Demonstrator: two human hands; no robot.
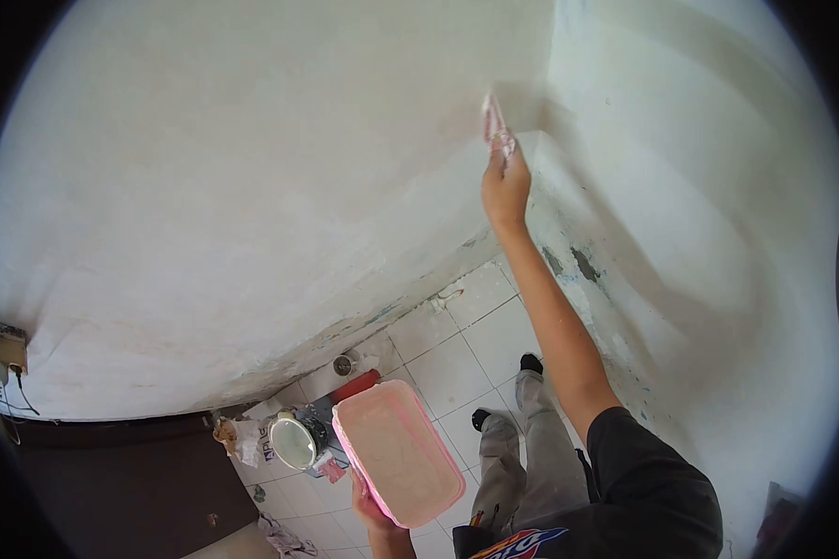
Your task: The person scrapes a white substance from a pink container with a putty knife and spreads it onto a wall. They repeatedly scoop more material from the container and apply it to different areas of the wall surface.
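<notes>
My right hand [506, 191] is raised at arm's length near the wall corner, fingers closed around a pink, paste-smeared putty scraper [494, 116]. The scraper's blade is at the left wall [252, 168]; whether it touches cannot be made out. My left hand [371, 508], low in view, grips the near left edge of a pink rectangular plastic tub [403, 452]. Pale, smooth paste spreads across the inside of the tub. Most of the left fingers are hidden beneath it.
On the tiled floor [443, 368] stand a paint bucket [294, 441], a small can [345, 363] and a red roller-like object [356, 385]. A power socket [9, 349] with cables is at far left, above a dark panel [121, 484]. Paint peels low on the right wall [584, 264].
</notes>
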